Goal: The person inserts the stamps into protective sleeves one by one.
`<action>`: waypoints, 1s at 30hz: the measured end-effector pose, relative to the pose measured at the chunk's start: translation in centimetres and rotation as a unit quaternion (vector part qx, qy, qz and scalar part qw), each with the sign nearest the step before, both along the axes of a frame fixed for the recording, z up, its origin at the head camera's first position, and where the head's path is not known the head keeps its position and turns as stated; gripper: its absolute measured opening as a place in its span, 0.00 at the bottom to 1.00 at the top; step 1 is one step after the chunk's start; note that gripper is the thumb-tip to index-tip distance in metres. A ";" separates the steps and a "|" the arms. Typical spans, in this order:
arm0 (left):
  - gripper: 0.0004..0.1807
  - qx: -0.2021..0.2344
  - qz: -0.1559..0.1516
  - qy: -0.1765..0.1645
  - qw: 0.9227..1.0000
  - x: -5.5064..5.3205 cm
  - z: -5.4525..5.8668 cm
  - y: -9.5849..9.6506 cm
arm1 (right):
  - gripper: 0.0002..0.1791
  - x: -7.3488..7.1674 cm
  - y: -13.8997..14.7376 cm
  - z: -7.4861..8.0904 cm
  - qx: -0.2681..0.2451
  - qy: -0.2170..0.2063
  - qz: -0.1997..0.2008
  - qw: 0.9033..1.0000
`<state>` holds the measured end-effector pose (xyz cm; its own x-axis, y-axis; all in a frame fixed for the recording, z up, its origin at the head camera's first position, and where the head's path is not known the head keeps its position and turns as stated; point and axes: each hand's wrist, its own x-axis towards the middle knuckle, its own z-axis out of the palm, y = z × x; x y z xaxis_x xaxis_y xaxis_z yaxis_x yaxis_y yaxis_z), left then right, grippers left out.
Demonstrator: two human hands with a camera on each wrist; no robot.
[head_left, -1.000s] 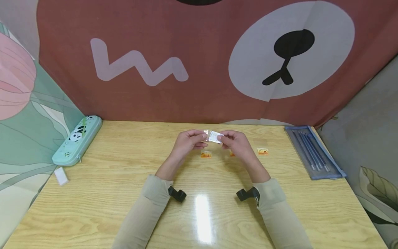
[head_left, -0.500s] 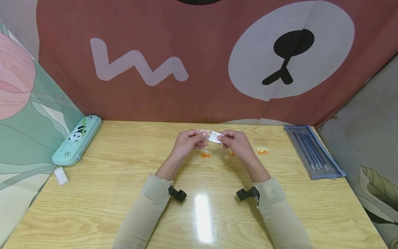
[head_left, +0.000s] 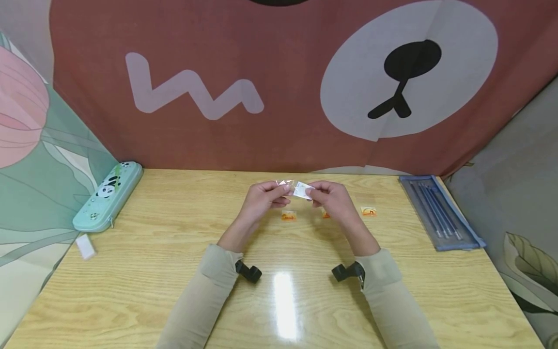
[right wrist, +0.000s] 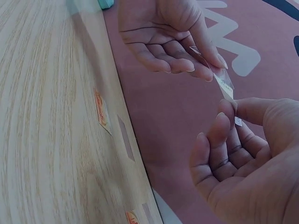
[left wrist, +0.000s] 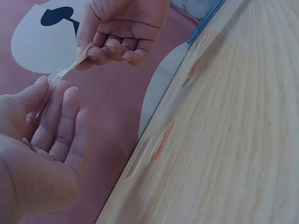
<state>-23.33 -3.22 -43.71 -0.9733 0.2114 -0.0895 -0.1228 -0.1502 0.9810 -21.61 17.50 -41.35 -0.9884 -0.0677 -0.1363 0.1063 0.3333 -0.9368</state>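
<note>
Left hand (head_left: pixel 263 198) pinched clear film (right wrist: pixel 228 77) | right hand (head_left: pixel 332 198) pinched white slip (head_left: pixel 302 190) | both above table (head_left: pixel 187 218), toward its far edge | light, level grips looked wisest, lest film crease

Beige long slvs (head_left: pixel 198 303) w/ cuffs (head_left: pixel 379 274) (bit creased), blk cams (head_left: pixel 252 275) at both wrists
</note>
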 end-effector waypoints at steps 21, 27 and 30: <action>0.16 -0.004 0.015 -0.003 1.000 0.1 0.0 0.0 | 0.16 0.1 -0.2 0.0 0.006 0.025 -0.011 1.000; 0.15 0.001 0.026 -0.003 1.000 0.2 0.0 0.1 | 0.17 0.0 -0.2 -0.1 0.020 0.037 -0.008 0.999; 0.16 0.001 0.024 -0.004 1.000 0.2 0.1 0.1 | 0.17 0.0 -0.2 0.0 0.020 0.041 -0.006 0.999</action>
